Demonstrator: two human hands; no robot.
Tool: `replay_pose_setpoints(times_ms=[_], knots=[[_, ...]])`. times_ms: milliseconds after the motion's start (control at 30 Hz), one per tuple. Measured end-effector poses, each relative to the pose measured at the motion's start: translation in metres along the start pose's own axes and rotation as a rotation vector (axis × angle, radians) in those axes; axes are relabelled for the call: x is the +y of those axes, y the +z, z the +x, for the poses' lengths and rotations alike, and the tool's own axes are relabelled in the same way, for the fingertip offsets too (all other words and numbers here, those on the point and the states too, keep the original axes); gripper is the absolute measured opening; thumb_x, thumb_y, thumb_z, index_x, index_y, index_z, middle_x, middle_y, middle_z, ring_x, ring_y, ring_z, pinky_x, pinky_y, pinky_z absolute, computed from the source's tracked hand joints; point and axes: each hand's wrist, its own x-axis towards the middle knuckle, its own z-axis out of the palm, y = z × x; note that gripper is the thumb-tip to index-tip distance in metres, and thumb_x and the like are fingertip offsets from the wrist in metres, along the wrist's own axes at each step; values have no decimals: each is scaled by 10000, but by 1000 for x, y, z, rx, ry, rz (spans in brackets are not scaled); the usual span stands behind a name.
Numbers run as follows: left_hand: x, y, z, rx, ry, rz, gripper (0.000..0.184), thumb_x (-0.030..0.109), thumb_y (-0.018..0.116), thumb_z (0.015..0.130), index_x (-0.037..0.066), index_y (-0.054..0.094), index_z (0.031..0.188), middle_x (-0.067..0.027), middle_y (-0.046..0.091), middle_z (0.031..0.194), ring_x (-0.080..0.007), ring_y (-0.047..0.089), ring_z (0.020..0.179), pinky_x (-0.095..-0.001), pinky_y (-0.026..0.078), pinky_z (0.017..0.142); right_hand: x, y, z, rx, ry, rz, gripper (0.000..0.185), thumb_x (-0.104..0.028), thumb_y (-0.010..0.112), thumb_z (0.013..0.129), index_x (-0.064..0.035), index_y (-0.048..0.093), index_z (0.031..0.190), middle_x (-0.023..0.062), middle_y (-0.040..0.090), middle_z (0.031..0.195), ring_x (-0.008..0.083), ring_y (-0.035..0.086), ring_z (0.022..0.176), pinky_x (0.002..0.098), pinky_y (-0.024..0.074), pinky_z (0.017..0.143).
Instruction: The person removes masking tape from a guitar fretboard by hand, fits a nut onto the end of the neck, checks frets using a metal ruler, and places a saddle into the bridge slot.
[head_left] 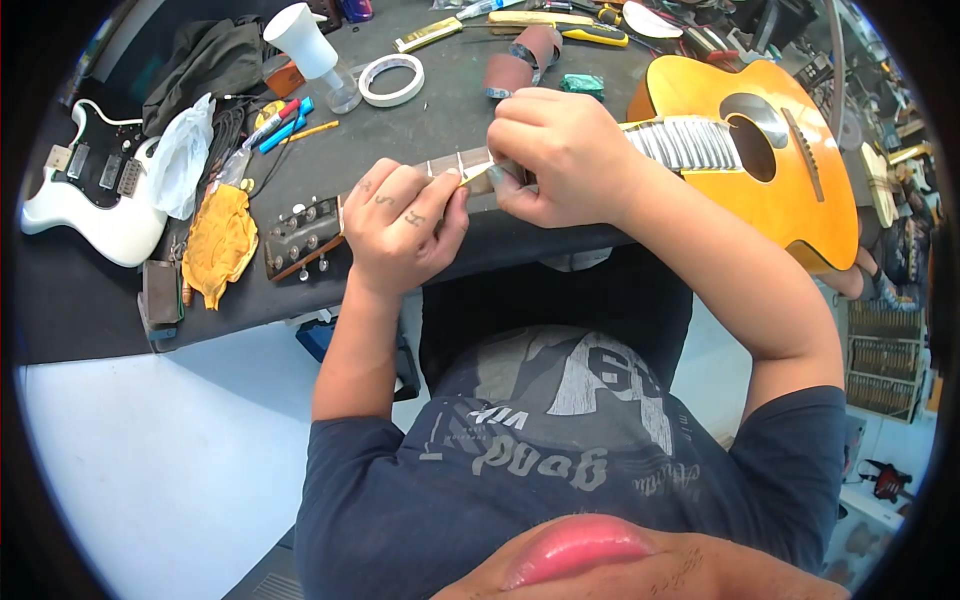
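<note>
Dark shirt (560, 450) nearest, the hands (403, 225) pinch what seems tape (477, 171) over the crosswise guitar (815, 235), its neck (443, 165) pointing left.

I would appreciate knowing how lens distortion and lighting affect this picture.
Head view: fisheye distortion bows the workbench's front edge, inside a dark rounded border; the pale floor at lower left looks washed out; the acoustic guitar's glossy top catches bright highlights.
</note>
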Motion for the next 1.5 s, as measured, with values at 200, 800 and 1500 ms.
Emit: replay_pose_setpoints(times_ms=[200,800,1500], knots=[[11,-6,12,107,-246,61,423,101,844,843,9,737,1242,-171,700,1110,-325,668,970,-423,565,862,22,-49,-35,-31,249,-64,516,-138,804,853,-48,658,1340,170,688,1280,376,709,1161,504,568,1024],[38,62,58,-264,-37,26,171,96,854,893,59,689,918,-103,636,909,-331,676,833,-458,557,736,54,-48,-68,-18,203,-44,141,-96,787,881,-38,667,926,140,679,955,383,701,958,479,586,849],[32,52,45,-159,168,-86,296,88,921,769,66,736,999,-64,635,972,-280,674,802,-418,578,702,52,-59,-69,37,82,244,151,-62,750,753,-35,662,874,127,604,871,339,621,794,423,521,684]])
